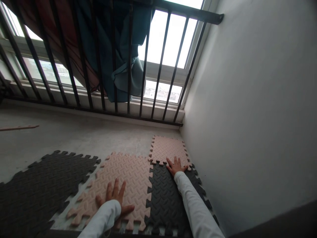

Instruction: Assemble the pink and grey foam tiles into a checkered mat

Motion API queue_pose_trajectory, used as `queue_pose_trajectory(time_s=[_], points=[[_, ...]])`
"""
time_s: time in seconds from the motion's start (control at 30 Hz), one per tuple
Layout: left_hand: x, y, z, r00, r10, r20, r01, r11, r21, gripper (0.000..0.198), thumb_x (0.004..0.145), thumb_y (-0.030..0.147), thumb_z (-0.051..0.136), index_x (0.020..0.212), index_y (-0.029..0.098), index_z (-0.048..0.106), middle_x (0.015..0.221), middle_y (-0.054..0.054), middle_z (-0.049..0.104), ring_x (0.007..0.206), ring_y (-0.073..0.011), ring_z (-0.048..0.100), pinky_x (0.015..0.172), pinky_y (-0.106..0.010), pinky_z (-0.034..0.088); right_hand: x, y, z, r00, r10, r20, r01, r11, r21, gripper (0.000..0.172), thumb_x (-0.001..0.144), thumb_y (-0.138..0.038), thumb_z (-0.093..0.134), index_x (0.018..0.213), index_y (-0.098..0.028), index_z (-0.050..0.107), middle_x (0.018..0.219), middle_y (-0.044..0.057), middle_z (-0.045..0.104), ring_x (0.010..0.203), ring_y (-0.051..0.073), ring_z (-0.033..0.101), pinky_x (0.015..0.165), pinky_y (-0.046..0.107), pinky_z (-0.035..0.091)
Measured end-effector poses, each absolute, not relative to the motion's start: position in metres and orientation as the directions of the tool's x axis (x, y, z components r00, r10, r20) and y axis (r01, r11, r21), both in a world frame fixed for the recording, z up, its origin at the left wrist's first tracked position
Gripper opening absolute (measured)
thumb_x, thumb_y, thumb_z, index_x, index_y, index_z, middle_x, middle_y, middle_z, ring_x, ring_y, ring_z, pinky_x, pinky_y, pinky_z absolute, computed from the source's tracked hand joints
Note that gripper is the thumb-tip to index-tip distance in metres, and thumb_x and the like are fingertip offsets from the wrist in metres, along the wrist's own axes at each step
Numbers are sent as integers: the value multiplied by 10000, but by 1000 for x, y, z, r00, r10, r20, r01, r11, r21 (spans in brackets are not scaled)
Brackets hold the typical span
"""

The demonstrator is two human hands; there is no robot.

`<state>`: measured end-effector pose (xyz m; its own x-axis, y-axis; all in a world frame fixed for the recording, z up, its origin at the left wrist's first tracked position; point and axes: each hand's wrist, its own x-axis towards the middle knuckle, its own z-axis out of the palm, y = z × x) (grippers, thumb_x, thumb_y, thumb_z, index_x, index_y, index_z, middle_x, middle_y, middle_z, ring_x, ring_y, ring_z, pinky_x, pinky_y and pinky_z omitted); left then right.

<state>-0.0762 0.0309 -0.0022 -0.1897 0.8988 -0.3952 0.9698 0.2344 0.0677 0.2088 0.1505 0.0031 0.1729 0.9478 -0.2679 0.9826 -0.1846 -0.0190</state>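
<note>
Both hands lie flat and open, with the fingers spread and the palms down on the foam floor tiles at the bottom of the frame. From the left, a pinkish wooden strip [17, 128] lies on the concrete floor [61, 142] at the left edge. Below it is a dark foam tile [42, 188], just beside a large pink foam tile [130, 175], with a thin line of floor between them. The left hand [114, 195] presses on this pink tile, and its white sleeve [104, 218] comes from the bottom edge. To the right, a second dark foam tile [164, 198] is joined to the pink one. The right hand [176, 166] lies where this dark tile meets a small pink foam tile [167, 148], with its fingers on the small tile. Above are a black metal railing [198, 11], a teal curtain [119, 56] and a window [160, 39]. A white wall [247, 99] fills the right side.
</note>
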Motion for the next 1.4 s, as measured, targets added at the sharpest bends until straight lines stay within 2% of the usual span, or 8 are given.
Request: queue_pose_trajectory(time_s=[0.33,0.53,0.83,1.0,1.17,1.4], points=[[-75,31,3,-187,884,-429,974,223,36,914,504,619,483,1292,348,109,1421,-5,-44,1252,-330,-144,857,-689,3,223,172,2,142,954,-264,989,-147,0,471,765,-583,208,1222,-524,111,1421,-5,1,1275,261,-40,833,695,40],[-79,33,-13,-193,911,-365,972,229,55,924,490,598,520,1291,352,130,1421,-10,-45,1243,-337,-167,850,-697,-10,227,178,3,124,957,-261,991,-130,-6,467,766,-587,194,1222,-522,117,1421,-15,10,1278,254,-32,841,688,53],[-79,32,-5,-182,889,-419,970,232,71,929,500,584,517,1293,351,95,1417,1,-76,1244,-320,-173,864,-684,39,238,185,1,93,961,-260,995,-96,2,468,772,-578,189,1231,-503,133,1421,-6,24,1278,263,-17,844,684,51],[-80,33,-5,-181,891,-417,973,224,57,932,498,599,513,1292,354,92,1417,-2,-79,1246,-324,-165,865,-681,25,242,186,-4,83,966,-246,996,-83,13,467,770,-586,182,1227,-509,124,1420,-6,32,1279,258,-16,842,687,53],[-80,33,-4,-184,881,-436,974,223,41,941,493,608,516,1291,360,84,1417,-4,-80,1249,-322,-157,866,-681,17,239,186,-4,97,963,-253,995,-89,42,488,762,-608,133,1237,-501,90,1421,-1,21,1277,274,-12,837,694,41],[-82,34,-16,-191,903,-384,974,222,39,934,488,615,519,1290,361,114,1420,-5,-57,1245,-333,-163,855,-692,4,234,179,-9,115,970,-214,993,-109,41,566,732,-652,123,1262,-459,84,1420,19,38,1269,309,-23,877,657,12]])
